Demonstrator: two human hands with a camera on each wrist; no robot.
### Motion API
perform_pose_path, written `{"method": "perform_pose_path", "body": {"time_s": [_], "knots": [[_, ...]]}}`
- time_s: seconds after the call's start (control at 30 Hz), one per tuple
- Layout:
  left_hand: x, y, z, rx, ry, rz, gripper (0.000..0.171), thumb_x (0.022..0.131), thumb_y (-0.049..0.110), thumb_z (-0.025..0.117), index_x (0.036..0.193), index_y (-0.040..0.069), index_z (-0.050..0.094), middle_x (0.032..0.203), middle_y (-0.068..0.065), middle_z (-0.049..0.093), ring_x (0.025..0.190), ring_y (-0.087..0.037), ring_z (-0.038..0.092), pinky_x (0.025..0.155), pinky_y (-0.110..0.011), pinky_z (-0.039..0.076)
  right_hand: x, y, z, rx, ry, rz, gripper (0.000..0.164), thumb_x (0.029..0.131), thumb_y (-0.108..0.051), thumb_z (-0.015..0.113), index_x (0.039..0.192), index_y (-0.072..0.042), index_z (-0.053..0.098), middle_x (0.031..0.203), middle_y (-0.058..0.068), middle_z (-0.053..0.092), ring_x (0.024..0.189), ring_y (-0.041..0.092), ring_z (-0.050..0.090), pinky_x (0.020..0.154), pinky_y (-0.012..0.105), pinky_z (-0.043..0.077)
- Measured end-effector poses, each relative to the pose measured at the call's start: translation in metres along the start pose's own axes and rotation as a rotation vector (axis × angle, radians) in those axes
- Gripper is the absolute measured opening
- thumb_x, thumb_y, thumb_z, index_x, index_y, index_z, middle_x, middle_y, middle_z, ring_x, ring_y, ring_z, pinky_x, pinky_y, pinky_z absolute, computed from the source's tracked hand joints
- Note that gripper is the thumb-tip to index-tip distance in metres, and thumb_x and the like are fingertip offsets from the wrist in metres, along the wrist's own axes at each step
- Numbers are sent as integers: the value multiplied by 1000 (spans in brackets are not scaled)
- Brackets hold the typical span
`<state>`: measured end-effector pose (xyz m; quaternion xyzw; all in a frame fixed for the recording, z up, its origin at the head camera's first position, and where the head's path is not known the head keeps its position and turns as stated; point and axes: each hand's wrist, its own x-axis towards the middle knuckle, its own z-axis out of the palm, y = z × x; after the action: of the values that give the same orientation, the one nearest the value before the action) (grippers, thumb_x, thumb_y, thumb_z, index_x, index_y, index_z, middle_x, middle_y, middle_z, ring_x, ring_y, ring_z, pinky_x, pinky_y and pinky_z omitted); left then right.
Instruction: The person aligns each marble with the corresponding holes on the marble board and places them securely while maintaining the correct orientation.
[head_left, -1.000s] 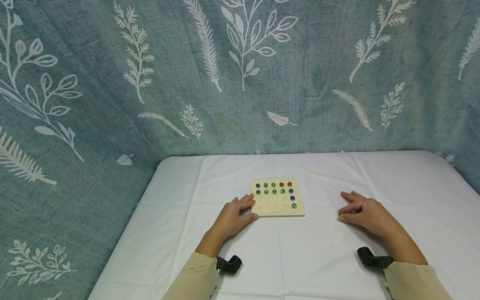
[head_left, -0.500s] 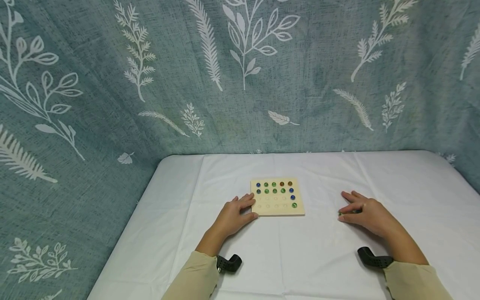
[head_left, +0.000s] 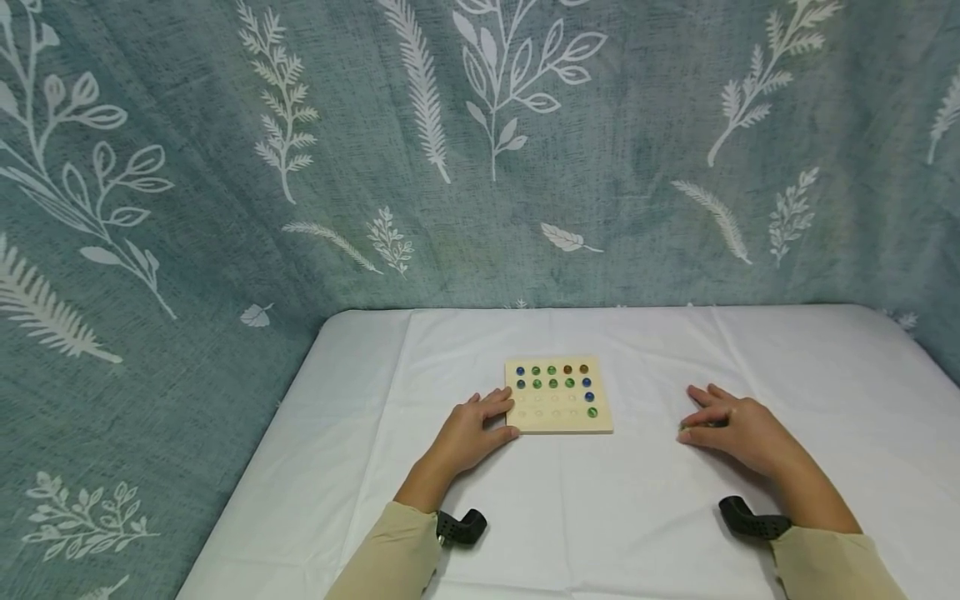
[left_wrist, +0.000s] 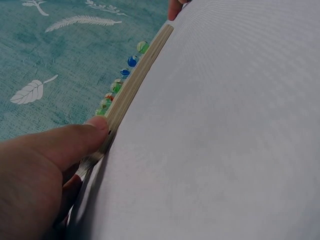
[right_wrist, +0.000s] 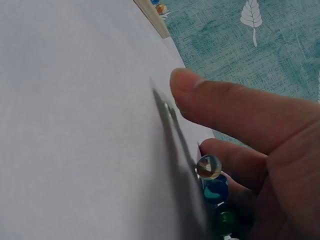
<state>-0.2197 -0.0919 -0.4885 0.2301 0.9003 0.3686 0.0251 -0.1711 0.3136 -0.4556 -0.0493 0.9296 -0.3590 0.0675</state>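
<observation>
A pale wooden board (head_left: 558,423) with rows of round hollows lies on the white-covered table. Blue, green and amber glass marbles fill its two back rows, and two more sit in the right column. My left hand (head_left: 465,433) rests at the board's near left corner, fingertips on the left edge and thumb (left_wrist: 82,140) against the front edge. Well to the right, my right hand (head_left: 738,429) is low over the cloth, pinching a mostly hidden green marble (head_left: 683,427) between thumb and index finger. Under its palm lie a clear-and-amber marble (right_wrist: 208,167), a blue marble (right_wrist: 216,190) and a dark green marble (right_wrist: 225,222).
White cloth (head_left: 622,517) covers the table and lies between the two hands. A patterned green-blue curtain (head_left: 480,250) hangs behind the table and along its left side. Black wrist camera mounts (head_left: 461,527) sit on both wrists.
The head view has shifted slightly. Both hands keep nearly the same places. Less of the green marble shows between the right thumb and index finger, and the marbles on the board are unchanged.
</observation>
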Motion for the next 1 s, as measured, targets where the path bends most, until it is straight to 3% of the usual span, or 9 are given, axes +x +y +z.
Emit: {"method": "perform_pose_path", "body": {"time_s": [0.3, 0.5, 0.77, 1.0], "knots": [[0, 2, 0, -2, 1, -10, 54, 88, 30, 75, 136, 10, 61, 148, 5, 49, 139, -12, 44, 124, -36, 26, 2, -7, -3, 21, 12, -24, 45, 84, -43, 75, 111, -7, 76, 150, 20, 40, 146, 50, 15, 111, 76, 14], [0, 1, -1, -6, 5, -17, 54, 87, 31, 76, 135, 10, 61, 148, 5, 49, 139, -12, 44, 123, -37, 26, 9, -19, 4, 34, 47, -38, 49, 85, -44, 74, 114, -4, 74, 150, 18, 43, 147, 47, 20, 111, 72, 23], [-1, 1, 0, 2, 5, -29, 55, 87, 32, 75, 136, 11, 61, 148, 6, 48, 140, -13, 43, 123, -39, 26, 26, -52, 31, 129, 157, 8, 50, 91, -46, 68, 118, -4, 72, 147, 12, 50, 141, 40, 38, 111, 61, 37], [0, 1, 1, 24, -1, -11, 55, 88, 32, 75, 136, 11, 60, 148, 6, 48, 139, -11, 43, 124, -37, 25, 45, -76, 62, 302, 240, 74, 45, 93, -38, 68, 119, -2, 71, 146, 10, 51, 142, 33, 40, 116, 53, 36]]}}
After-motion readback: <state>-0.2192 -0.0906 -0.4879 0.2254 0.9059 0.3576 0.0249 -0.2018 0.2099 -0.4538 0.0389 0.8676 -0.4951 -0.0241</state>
